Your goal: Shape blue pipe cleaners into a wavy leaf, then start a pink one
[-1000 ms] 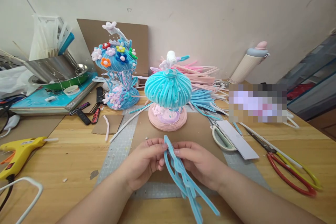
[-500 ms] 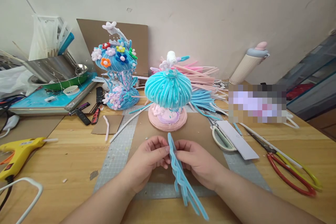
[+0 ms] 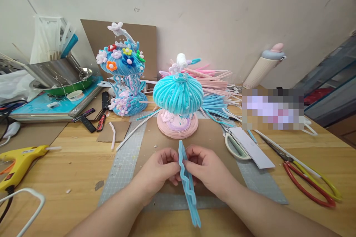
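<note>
Several light-blue pipe cleaners (image 3: 188, 185), at least one bent into waves, are bunched between my hands. My left hand (image 3: 164, 166) pinches the bundle from the left near its upper end. From the other side, my right hand (image 3: 204, 164) grips it with thumb and curled fingers. The lower ends hang free toward me. Just beyond my fingertips stands a turquoise pipe-cleaner mushroom-shaped piece (image 3: 178, 96) on a round pink base (image 3: 178, 129).
A finished-looking blue piece with colourful flowers (image 3: 121, 66) stands back left. A yellow glue gun (image 3: 20, 163) lies left. White-handled scissors (image 3: 236, 146) and red-and-yellow-handled shears (image 3: 308, 181) lie right. Pink pipe cleaners (image 3: 214, 79) are heaped behind; a bottle (image 3: 264, 66) leans at the wall.
The lower ends of the blue pipe cleaners have swung left and drawn closer together, so the bundle hangs more upright. My hands have shifted only slightly.
</note>
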Demonstrator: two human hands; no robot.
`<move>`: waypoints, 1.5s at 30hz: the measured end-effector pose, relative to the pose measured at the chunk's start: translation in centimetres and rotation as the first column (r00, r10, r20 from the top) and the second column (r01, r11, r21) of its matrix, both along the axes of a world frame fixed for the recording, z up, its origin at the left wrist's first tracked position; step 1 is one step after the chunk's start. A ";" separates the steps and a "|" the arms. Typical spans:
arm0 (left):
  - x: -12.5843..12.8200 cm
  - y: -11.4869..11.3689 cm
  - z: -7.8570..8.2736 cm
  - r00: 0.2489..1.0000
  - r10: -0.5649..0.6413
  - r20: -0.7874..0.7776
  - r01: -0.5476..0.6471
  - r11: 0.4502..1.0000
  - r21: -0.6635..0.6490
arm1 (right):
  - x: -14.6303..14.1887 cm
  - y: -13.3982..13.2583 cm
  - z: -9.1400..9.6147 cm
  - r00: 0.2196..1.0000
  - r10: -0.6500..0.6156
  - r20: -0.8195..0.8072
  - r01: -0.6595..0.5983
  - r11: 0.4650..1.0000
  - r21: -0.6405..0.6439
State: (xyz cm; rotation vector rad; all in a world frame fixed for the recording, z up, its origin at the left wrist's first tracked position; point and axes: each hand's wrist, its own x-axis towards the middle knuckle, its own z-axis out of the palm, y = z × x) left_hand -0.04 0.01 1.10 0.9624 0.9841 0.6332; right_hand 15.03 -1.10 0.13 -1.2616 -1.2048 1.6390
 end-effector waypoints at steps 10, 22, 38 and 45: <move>0.3 -0.3 0.6 0.993 0.104 0.056 -0.115 0.961 0.252 | 0.2 0.0 0.3 0.890 -0.056 -0.452 -0.009 0.990 -0.141; -0.5 -0.1 1.5 0.992 0.127 0.021 -0.128 0.986 0.110 | -0.1 -0.5 0.3 0.886 0.098 -0.452 -0.157 0.983 -0.095; -0.7 0.1 1.1 0.984 0.104 0.144 -0.102 0.995 -0.017 | 0.2 -0.6 0.3 0.943 0.036 -0.331 -0.103 0.976 -0.189; -0.7 0.2 0.8 0.994 0.066 0.088 -0.069 0.997 0.024 | 0.2 -0.7 0.6 0.947 0.047 -0.318 -0.121 0.968 -0.218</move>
